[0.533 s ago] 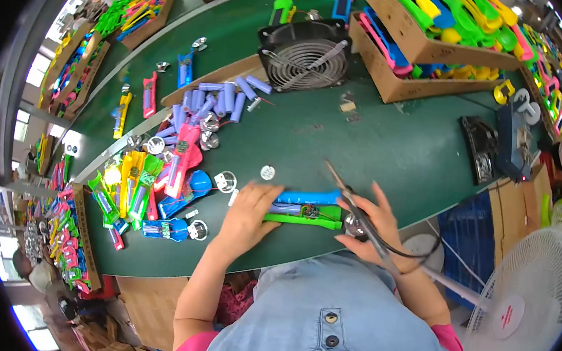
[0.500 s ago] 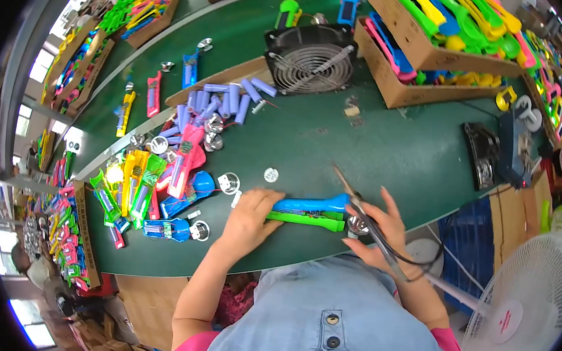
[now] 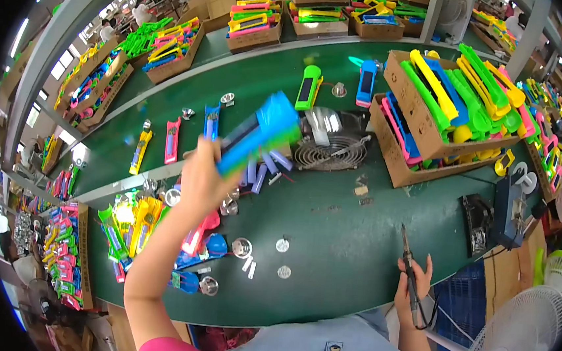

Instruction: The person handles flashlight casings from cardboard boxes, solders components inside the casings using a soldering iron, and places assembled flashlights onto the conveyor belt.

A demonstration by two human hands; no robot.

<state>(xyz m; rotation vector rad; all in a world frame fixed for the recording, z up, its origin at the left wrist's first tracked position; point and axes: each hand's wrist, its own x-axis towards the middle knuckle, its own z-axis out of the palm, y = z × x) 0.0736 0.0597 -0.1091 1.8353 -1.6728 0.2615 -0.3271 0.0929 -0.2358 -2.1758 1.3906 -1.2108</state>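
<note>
My left hand (image 3: 203, 177) is raised over the left part of the bench, its fingers wrapped around a blue and green flashlight body (image 3: 257, 137) with a dark panel. Motion blurs its far end, where a shiny silver reflector (image 3: 322, 125) appears. Over the near right edge of the green bench, my right hand (image 3: 420, 279) holds a soldering iron (image 3: 410, 270), tip pointing away from me. Below the left forearm lie colourful flashlight shells (image 3: 145, 221), partly hidden by it. Purple cylindrical batteries (image 3: 259, 177) are heaped beyond them.
A small black fan (image 3: 332, 154) with a wire grille sits mid-bench. Stacked cartons (image 3: 406, 160) of colourful shells stand at the back right, near a soldering station (image 3: 509, 210). Small round white discs (image 3: 282, 245) lie in front. A white fan (image 3: 512, 345) stands at right.
My left hand has lifted the blue and green flashlight body from the near bench, up and away to the left. My right hand has drawn right with the soldering iron, away from the flashlight.
</note>
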